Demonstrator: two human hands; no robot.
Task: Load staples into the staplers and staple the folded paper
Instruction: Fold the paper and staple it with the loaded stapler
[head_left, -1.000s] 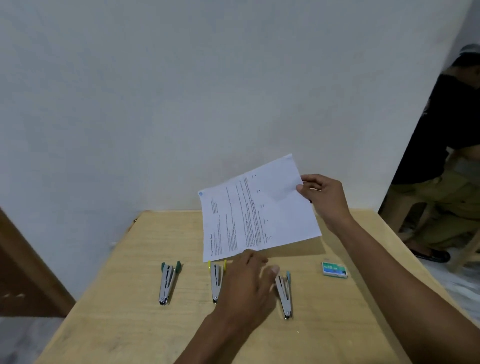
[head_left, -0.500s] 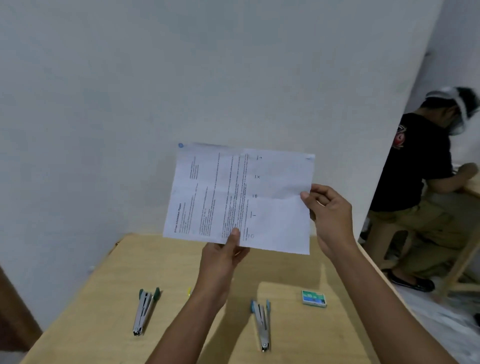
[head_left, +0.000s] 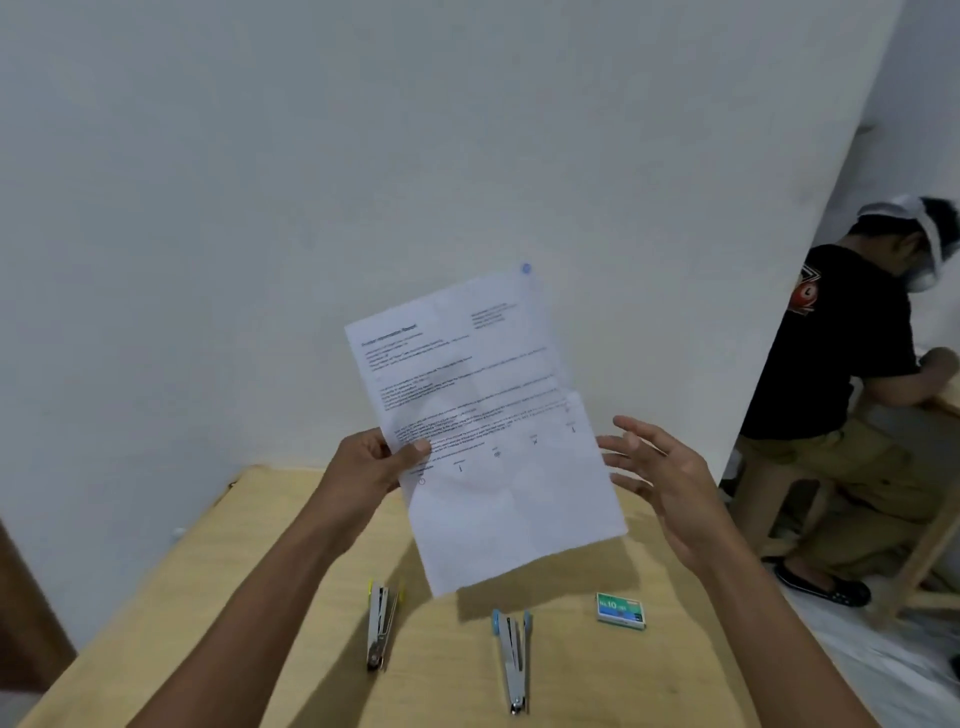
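Paper sheet aloft over wooden table, tilted
Left hand pinches its left edge; right hand spread wide beside right edge, holding nothing; staple box reads "No.10"; print blurred

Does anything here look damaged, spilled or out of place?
Nothing stands out. The paper is creased and tilted, pinched by the left hand alone; the right hand is open beside it.

Dim soft light, motion blur, wide-angle bending
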